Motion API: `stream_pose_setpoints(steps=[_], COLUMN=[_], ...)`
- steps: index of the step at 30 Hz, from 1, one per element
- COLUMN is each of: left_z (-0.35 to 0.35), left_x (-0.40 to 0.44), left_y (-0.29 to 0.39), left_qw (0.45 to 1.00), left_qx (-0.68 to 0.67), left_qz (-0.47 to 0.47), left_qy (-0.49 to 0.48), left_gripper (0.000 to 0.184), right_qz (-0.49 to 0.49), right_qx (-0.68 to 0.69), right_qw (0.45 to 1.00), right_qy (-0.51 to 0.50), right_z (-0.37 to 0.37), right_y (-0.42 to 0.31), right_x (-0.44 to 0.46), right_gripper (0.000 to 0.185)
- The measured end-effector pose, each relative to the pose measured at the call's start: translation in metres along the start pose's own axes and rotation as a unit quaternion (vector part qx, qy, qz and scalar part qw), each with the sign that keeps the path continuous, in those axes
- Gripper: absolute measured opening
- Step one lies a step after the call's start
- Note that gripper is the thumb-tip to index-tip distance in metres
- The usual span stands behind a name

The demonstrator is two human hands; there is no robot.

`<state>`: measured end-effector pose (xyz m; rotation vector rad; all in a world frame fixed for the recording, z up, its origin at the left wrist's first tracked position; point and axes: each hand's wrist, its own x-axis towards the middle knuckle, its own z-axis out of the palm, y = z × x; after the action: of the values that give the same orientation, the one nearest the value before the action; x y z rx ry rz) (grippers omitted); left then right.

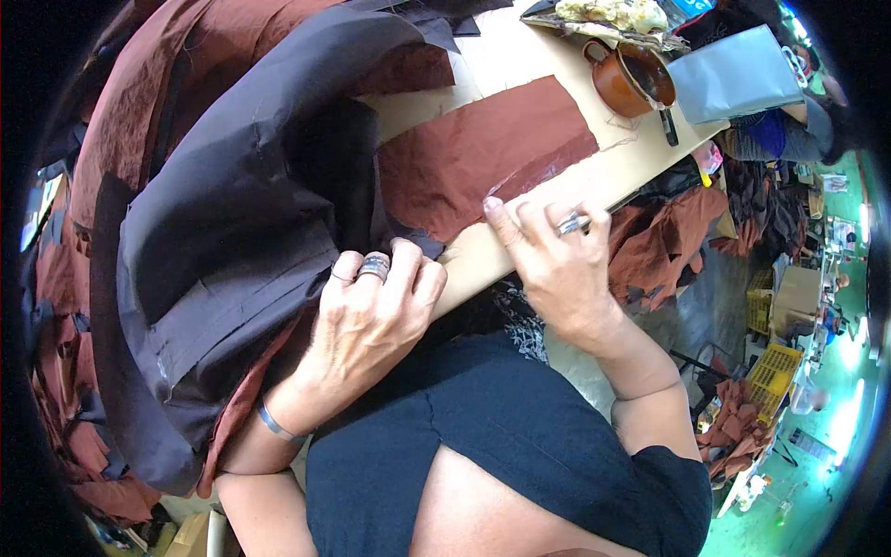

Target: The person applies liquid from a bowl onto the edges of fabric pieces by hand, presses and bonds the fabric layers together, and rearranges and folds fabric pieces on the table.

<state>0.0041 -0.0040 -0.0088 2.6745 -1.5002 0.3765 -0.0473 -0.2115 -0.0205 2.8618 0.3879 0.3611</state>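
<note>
- Fingers [406, 265] of the left hand [367, 311] bend down at the lower-left end of a rust-brown, roughly rectangular cloth panel [487, 153], against the edge of a big charcoal woven cloth [223, 223]; whether they pinch it cannot be told.
- The right hand [561, 260] is loosely curled, its thumb stretched out to the panel's lower edge and a little apart from the bent fingers; its palm is hidden, so whether it has hold of anything cannot be told.
- One panel lies flat on one pale, smooth tabletop [506, 28], lightly wrinkled, with a darker strip and a whitish streak along its lower-right edge.
- The charcoal cloth heaps up left of the panel in broad, stiff folds, with one seam line showing; more rust-brown fabric [139, 121] bulges beyond it.
- Two hands show rings: one wide silver-coloured ring [374, 266] and a thinner one on the left, one on the right; one metal bracelet [278, 422] circles the left wrist.
- Above and right of the panel stand one round, glossy brown pot [636, 82] with a looped handle, and one silvery, flat-sided object [736, 74].
- Two yellow slatted crates [775, 373] sit far right of the panel.
</note>
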Motion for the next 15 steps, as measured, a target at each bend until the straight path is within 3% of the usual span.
stream_pose_setpoints(steps=[5,11,15], left_z=[-0.005,-0.003,-0.003], left_x=[0.0,-0.001,-0.001], left_y=[-0.001,-0.001,0.0], left_qw=[1.0,1.0,1.0], left_qx=[-0.023,-0.01,-0.008], left_qz=[0.001,0.007,0.011], left_qy=[-0.016,-0.008,-0.014], left_gripper=[0.011,0.008,0.007], right_qz=[0.032,-0.04,-0.049], right_qx=[-0.057,0.035,0.073], right_qw=[0.998,0.997,0.995], right_qy=[0.022,-0.051,-0.049], right_z=[0.015,0.001,-0.001], right_y=[0.026,0.009,-0.006], right_x=[0.007,0.007,0.009], right_gripper=[0.041,0.059,0.058])
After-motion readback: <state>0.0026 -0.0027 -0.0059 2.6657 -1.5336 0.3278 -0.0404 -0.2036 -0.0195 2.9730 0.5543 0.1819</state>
